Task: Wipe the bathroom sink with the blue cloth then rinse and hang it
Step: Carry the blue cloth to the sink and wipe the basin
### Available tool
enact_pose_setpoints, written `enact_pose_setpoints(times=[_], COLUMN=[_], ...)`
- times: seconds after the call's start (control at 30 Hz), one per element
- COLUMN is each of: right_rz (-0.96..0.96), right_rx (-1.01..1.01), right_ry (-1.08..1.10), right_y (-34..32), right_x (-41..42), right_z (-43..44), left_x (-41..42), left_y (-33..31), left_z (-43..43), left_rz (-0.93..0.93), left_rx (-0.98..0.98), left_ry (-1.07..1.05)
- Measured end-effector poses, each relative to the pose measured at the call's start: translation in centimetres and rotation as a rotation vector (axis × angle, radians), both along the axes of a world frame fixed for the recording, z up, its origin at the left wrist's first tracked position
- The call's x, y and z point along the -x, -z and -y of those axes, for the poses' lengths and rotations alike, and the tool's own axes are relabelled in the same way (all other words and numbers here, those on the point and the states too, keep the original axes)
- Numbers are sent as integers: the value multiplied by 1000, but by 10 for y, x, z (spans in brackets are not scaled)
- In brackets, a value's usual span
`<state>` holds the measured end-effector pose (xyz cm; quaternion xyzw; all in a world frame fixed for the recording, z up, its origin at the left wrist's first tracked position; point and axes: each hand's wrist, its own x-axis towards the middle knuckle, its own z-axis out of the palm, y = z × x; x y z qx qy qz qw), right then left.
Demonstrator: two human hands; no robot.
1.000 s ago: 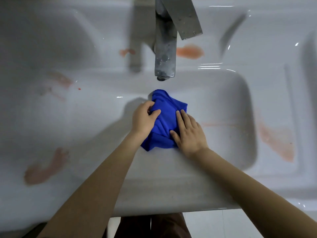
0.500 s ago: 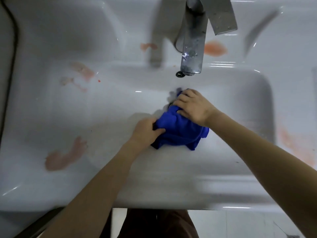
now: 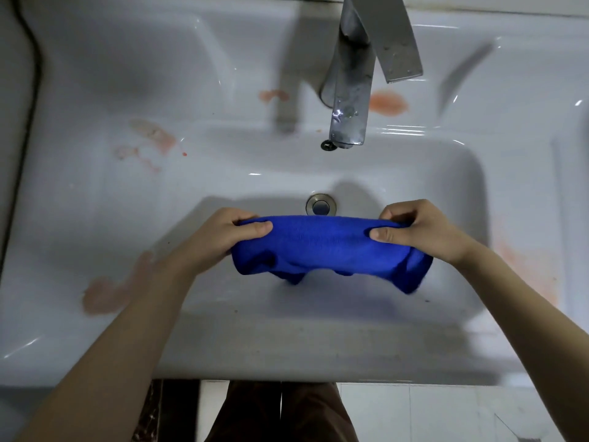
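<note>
Stretching across the middle of the frame, the blue cloth [image 3: 322, 247] is held taut between two hands above the basin of the white sink [image 3: 223, 173], its lower edge sagging in folds. The left hand [image 3: 223, 234] pinches the cloth's left end, fingers [image 3: 255, 227] closed tight over it; the right hand [image 3: 420, 231] grips the right end the same way. Just behind the cloth's upper edge sits the metal drain [image 3: 321, 205]. The chrome faucet [image 3: 353, 90] reaches down from the top centre. Pinkish smears [image 3: 389, 103] mark the sink's rim at upper centre, left and right. Brown trousers [image 3: 280, 413] show at the bottom edge.
</note>
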<state>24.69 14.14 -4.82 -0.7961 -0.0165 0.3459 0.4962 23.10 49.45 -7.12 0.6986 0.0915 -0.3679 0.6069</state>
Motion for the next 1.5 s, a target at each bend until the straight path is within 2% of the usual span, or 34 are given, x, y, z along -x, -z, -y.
enact_pose_setpoints(times=[0.07,0.13,0.2,0.27,0.33,0.43,0.53,0.6,0.67,0.77,0.83,1.0,1.1,1.2,1.23,1.3,1.37,1.43,1.5], right_rz=[-76,-78,50,192,226,308,518,672,741,665,605,549,522,513,511,509,516,529,535], right_rx=[32,166,371,509,539,572,723,832,798,774,819,893,873,868,874,878,878,876,870], right_ry=[-24,-19,-25,4,63,114,161,57,-120,-348,-389,-315,-304,-295,-298,-294,-280,-277,-280], right_y=[1,16,37,57,68,73,68,68,70,82,90,90,86,84,84,85,87,88,88], right_x=[-9,-19,-25,-25,-23,-18,-10,-3,5,14,17,26,29,28,28,29,29,29,28], right_z=[-2,-5,-13,-23,-29,-27,-28,-38,-55,-68,-56,-24,-28,-31,-31,-32,-33,-33,-33], left_x=[-9,-19,-24,-25,-27,-30,-31,-27,-19,-6,-4,-2,0,13,18,22,20,12,6], left_y=[1,15,29,38,43,47,47,44,42,53,61,63,50,30,26,25,31,35,40], left_z=[-5,-7,0,11,20,22,19,21,29,38,27,10,13,25,35,57,72,76,73], left_rz=[-6,122,281,433,568,659,670,671,782,932,873,851,814,613,528,378,323,234,117], left_rx=[-46,-330,-649,-850,-882,-904,-874,-954,-1093,-1025,-1046,-1050,-1091,-1211,-1188,-1150,-1100,-884,-654], left_ry=[-23,7,132,215,196,126,46,50,214,603,712,730,529,236,181,216,130,-139,-278])
